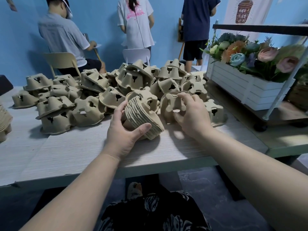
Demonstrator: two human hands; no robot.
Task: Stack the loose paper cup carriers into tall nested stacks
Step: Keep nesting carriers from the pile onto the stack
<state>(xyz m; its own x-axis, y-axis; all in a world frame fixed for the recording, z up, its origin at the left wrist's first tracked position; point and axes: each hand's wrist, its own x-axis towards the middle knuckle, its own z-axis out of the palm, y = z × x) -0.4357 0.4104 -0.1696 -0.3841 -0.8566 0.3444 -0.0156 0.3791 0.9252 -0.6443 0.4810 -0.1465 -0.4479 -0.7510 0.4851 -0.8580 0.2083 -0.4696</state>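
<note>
My left hand point(124, 129) grips a nested stack of brown pulp cup carriers point(141, 117), tilted on its side just above the table, thumb curled over its layered rims. My right hand point(191, 114) grips a single loose carrier point(171, 105) right beside the stack, fingers curled over its top edge and thumb on its side. A big heap of loose carriers point(116, 85) covers the table behind both hands.
The pale wood-grain table point(75, 152) has its front edge near me. A white planter box of flowers point(246, 87) stands on a shelf cart at right. Another carrier stack point(4, 122) shows at the far left edge. Three people and chairs are behind the table.
</note>
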